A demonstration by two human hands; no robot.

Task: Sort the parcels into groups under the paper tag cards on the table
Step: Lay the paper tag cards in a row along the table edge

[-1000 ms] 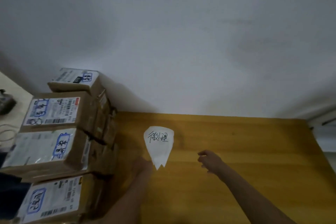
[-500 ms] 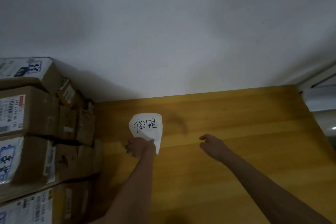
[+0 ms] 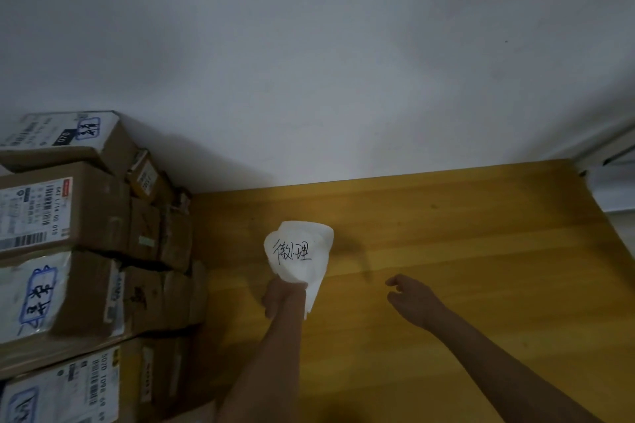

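left hand grip still pinching tag card, right hand seemingly slack, unmoved

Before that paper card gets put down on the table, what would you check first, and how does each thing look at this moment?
1. Card held firmly: ok. The left hand pinches the paper tag card at its lower end.
2. Writing readable: ok, the handwritten side faces the camera.
3. Card flat: not ok, it is curled and raised off the table.
4. Landing spot free: ok, bare wood lies around the card.
5. Other hand available: ok. The right hand is open and holds nothing.
6. Parcels out of the way: ok. The stacked parcels sit at the left, apart from the card.
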